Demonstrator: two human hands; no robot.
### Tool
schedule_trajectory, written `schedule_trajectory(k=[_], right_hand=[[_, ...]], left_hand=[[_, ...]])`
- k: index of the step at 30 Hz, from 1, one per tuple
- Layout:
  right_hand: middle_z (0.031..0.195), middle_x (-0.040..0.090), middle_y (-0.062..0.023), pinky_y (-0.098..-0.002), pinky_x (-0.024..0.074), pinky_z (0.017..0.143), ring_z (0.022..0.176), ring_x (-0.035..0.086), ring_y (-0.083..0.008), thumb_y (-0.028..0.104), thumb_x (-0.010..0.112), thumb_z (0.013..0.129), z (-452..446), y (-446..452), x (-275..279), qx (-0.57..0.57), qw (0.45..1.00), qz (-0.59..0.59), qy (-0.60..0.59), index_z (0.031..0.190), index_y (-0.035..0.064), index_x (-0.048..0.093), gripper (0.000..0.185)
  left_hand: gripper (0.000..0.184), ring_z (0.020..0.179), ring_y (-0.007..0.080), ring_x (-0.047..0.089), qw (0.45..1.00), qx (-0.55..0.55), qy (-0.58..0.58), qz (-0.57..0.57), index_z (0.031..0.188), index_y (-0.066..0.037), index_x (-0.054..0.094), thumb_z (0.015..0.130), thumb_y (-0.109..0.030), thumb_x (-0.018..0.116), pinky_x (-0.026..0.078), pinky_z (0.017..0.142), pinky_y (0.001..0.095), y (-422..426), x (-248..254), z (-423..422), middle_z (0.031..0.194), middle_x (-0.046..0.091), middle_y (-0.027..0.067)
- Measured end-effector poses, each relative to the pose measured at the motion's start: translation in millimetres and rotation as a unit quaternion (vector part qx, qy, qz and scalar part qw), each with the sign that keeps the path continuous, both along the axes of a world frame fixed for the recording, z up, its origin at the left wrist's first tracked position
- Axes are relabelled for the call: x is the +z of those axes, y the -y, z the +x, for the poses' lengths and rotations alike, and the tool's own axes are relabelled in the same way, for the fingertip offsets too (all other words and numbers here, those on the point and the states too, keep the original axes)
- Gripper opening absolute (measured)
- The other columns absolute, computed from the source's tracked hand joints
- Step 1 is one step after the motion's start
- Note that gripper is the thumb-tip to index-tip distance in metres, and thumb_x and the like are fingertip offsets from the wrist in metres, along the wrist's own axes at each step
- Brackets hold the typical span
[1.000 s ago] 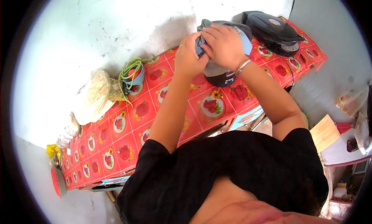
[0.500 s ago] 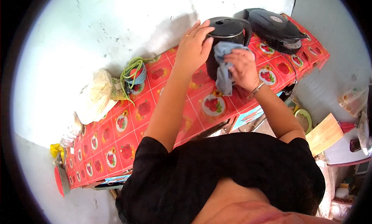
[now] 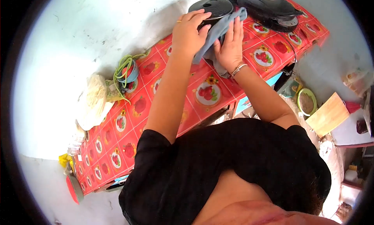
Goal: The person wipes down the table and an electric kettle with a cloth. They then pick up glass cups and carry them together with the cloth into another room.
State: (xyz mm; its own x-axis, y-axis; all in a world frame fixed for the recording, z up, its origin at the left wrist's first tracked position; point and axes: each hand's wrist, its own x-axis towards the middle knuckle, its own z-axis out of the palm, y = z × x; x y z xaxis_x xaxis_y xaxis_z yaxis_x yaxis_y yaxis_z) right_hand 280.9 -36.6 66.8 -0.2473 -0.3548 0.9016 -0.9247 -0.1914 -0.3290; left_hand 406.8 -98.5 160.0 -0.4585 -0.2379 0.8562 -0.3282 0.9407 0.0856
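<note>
A black kettle [image 3: 218, 7] with a round lid stands at the back of the table, its lower body mostly hidden by a grey-blue cloth [image 3: 213, 40]. My left hand [image 3: 189, 34] rests on the left side of the kettle at the lid's edge, fingers spread. Against the kettle's front, my right hand [image 3: 230, 46] lies flat on the cloth with its fingers stretched upward. The cloth hangs down between my two hands, its lower end near the tabletop.
On the red patterned table [image 3: 187, 125], a black electric appliance [image 3: 269, 9] sits right of the kettle. To the left are a blue cup [image 3: 131, 74] with green stalks and a pale plastic bag [image 3: 94, 102]. A wooden board [image 3: 329, 115] and green-rimmed basin [image 3: 307, 102] are lower right.
My right hand first left the lid with the cloth, then flattened it against the kettle's front. My left hand moved from the cloth to the lid's edge. The view has shifted.
</note>
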Motion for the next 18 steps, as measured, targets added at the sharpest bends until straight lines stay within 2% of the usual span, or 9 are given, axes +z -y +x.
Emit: schedule_trajectory(k=[2, 5, 7, 10, 11, 12, 14, 16, 18], right_hand=[[0.146, 0.018, -0.0325, -0.0526, 0.0231, 0.111, 0.133, 0.024, -0.0506, 0.022, 0.067, 0.077, 1, 0, -28, -0.016, 0.999, 0.044, 0.025, 0.138, -0.0104, 0.023, 0.082], [0.147, 0.012, -0.0350, -0.0471, 0.0236, 0.112, 0.135, 0.021, -0.0502, 0.021, 0.063, 0.079, -5, -3, -55, 0.032, 0.969, 0.176, 0.170, 0.138, -0.0161, 0.016, 0.085], [0.147, 0.015, -0.0346, -0.0418, 0.0293, 0.111, 0.134, 0.028, -0.0467, 0.018, 0.057, 0.080, -11, -14, -52, 0.051, 0.903, 0.356, 0.233, 0.140, -0.0152, 0.013, 0.081], [0.144, 0.025, -0.0351, -0.0409, 0.0350, 0.107, 0.129, 0.039, -0.0425, 0.016, 0.051, 0.080, -37, -13, -59, 0.050, 0.878, 0.439, 0.185, 0.139, -0.0167, 0.015, 0.077], [0.128, 0.048, -0.0327, -0.0441, 0.0431, 0.098, 0.115, 0.053, -0.0415, 0.012, 0.048, 0.079, -54, -4, -82, 0.067, 0.914, 0.365, 0.162, 0.135, -0.0101, 0.034, 0.062], [0.128, 0.048, -0.0327, -0.0441, 0.0431, 0.098, 0.115, 0.053, -0.0415, 0.012, 0.048, 0.079, -68, -4, -80, 0.067, 0.915, 0.364, 0.161, 0.135, -0.0101, 0.034, 0.062], [0.107, 0.063, -0.0280, -0.0446, 0.0483, 0.087, 0.102, 0.061, -0.0404, 0.011, 0.048, 0.081, -90, -6, -66, 0.084, 0.891, 0.341, 0.287, 0.125, -0.0009, 0.052, 0.046], [0.091, 0.069, -0.0179, -0.0408, 0.0506, 0.073, 0.082, 0.067, -0.0310, 0.012, 0.048, 0.085, -103, -4, -45, 0.087, 0.886, 0.200, 0.409, 0.115, 0.0045, 0.060, 0.033], [0.089, 0.068, -0.0104, -0.0336, 0.0492, 0.067, 0.074, 0.063, -0.0186, 0.015, 0.049, 0.088, -112, -5, -4, 0.136, 0.870, 0.072, 0.468, 0.114, 0.0024, 0.060, 0.031]], left_hand=[[0.036, 0.101, 0.0281, 0.059, 1.000, 0.005, 0.004, 0.002, 0.106, -0.017, 0.068, 0.071, -0.010, 0.072, 0.047, 0.089, 0.0381, 4, -1, -1, 0.113, 0.064, 0.0029], [0.036, 0.103, 0.0285, 0.058, 1.000, 0.017, 0.018, 0.011, 0.107, -0.018, 0.068, 0.072, -0.010, 0.072, 0.047, 0.089, 0.0382, 7, -1, 2, 0.114, 0.064, 0.0030], [0.036, 0.102, 0.0283, 0.058, 0.999, 0.024, 0.026, 0.017, 0.108, -0.017, 0.068, 0.073, -0.013, 0.072, 0.047, 0.090, 0.0369, 5, 2, 3, 0.116, 0.064, 0.0033], [0.034, 0.100, 0.0279, 0.059, 0.999, 0.047, 0.025, 0.008, 0.106, -0.015, 0.068, 0.073, -0.019, 0.074, 0.047, 0.090, 0.0353, 3, 2, 0, 0.116, 0.064, 0.0043], [0.034, 0.100, 0.0279, 0.059, 0.998, 0.065, 0.015, -0.009, 0.104, -0.013, 0.068, 0.072, -0.024, 0.076, 0.047, 0.089, 0.0351, 3, 2, -2, 0.114, 0.065, 0.0049], [0.034, 0.100, 0.0279, 0.059, 0.998, 0.065, 0.014, -0.010, 0.104, -0.013, 0.068, 0.072, -0.024, 0.076, 0.047, 0.089, 0.0351, 0, 3, -5, 0.114, 0.065, 0.0049], [0.040, 0.100, 0.0273, 0.059, 0.992, 0.128, -0.014, 0.002, 0.097, -0.010, 0.069, 0.068, -0.036, 0.079, 0.049, 0.085, 0.0358, -10, 5, -13, 0.109, 0.066, 0.0064], [0.043, 0.099, 0.0273, 0.060, 0.988, 0.153, -0.022, 0.032, 0.095, -0.009, 0.069, 0.067, -0.040, 0.080, 0.050, 0.084, 0.0366, -21, 7, -19, 0.107, 0.066, 0.0070], [0.047, 0.098, 0.0273, 0.061, 0.982, 0.176, -0.030, 0.059, 0.094, -0.008, 0.069, 0.066, -0.044, 0.080, 0.050, 0.082, 0.0374, -21, 8, -20, 0.104, 0.067, 0.0075]])
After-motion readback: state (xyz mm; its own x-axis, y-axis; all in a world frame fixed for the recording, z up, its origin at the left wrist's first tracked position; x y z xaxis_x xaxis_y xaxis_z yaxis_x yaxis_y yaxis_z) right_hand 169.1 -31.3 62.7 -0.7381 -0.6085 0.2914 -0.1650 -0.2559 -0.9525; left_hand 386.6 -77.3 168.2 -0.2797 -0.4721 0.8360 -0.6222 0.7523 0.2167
